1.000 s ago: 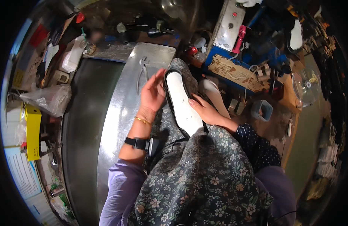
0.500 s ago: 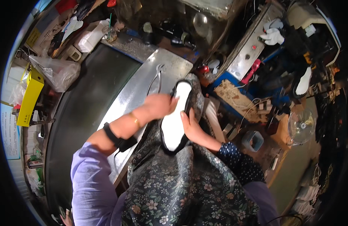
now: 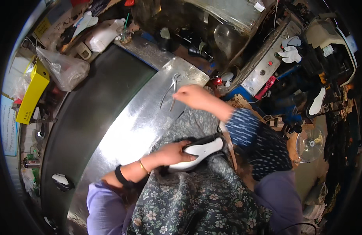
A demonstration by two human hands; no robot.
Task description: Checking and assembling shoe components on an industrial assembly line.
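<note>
The left hand (image 3: 174, 152) grips the white shoe (image 3: 198, 152), lying sideways, pointing right. The right hand (image 3: 190, 95) touches pliers (image 3: 170, 88) on the tabletop (image 3: 138, 125); its grip is unclear.

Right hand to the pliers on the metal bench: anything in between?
Nothing visible. The right hand is over the shiny metal bench, right beside the pliers, whose handles run up to it; whether the fingers touch them cannot be told. The left hand rests on the white shoe sole on the lap.

The left hand's grip (image 3: 174, 152) closes on a white shoe sole (image 3: 198, 152) edged in black. Under the grip lies dark floral cloth (image 3: 196, 196); beyond it, silver pliers (image 3: 170, 89) on a grey metal counter (image 3: 130, 129).
</note>
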